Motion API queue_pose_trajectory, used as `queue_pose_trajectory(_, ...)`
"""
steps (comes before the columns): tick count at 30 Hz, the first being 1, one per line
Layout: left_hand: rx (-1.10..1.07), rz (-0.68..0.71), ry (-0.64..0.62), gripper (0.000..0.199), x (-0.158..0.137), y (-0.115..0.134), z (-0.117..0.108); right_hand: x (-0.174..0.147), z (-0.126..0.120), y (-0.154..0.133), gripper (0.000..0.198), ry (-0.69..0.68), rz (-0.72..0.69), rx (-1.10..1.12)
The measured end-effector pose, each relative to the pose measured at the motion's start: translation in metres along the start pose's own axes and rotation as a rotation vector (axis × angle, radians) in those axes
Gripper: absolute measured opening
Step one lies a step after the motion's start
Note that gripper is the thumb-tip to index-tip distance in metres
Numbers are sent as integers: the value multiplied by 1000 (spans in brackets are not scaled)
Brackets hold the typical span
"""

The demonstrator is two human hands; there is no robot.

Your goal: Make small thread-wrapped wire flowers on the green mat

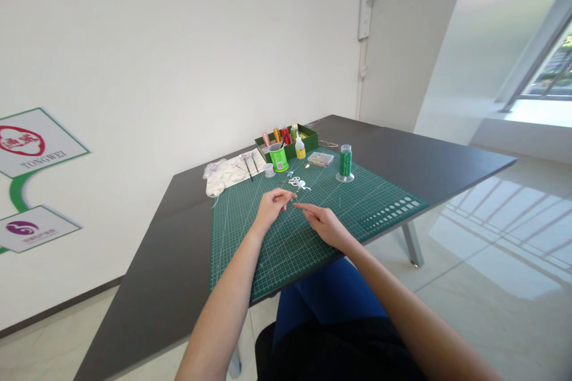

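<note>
My left hand (271, 207) is closed in a pinch over the cutting mat, with a thin greenish stem or wire at its fingertips. Close beside it, my right hand (325, 226) has its index finger stretched towards the left fingertips and its other fingers curled. Anything between its thumb and finger is too small to make out. Just beyond the hands is a small white object with loops and petal-like parts (297, 183); its exact kind is unclear. The green cutting mat (277, 256) lies under both hands. A spool of green thread (345, 164) stands upright to the right.
Behind the hands are a green tub (279, 158), a white glue bottle (300, 147) and a clear flat case (320, 159). A green box (310, 138) holds several coloured rolls. White sheets with brushes (236, 171) lie at the left. The dark table (179, 238) meets the wall behind.
</note>
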State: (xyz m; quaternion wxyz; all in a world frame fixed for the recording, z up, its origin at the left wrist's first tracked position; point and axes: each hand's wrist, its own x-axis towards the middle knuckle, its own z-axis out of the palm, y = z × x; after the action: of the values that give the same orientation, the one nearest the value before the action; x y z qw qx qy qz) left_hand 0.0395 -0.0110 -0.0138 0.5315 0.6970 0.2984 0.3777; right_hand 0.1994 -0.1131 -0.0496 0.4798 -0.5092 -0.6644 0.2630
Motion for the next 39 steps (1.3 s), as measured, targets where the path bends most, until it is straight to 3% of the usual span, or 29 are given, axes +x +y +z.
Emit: queue_pose_trajectory(39,12,-6,24,35,1,-5,0,0,-1,-1,46,-13,9,-22)
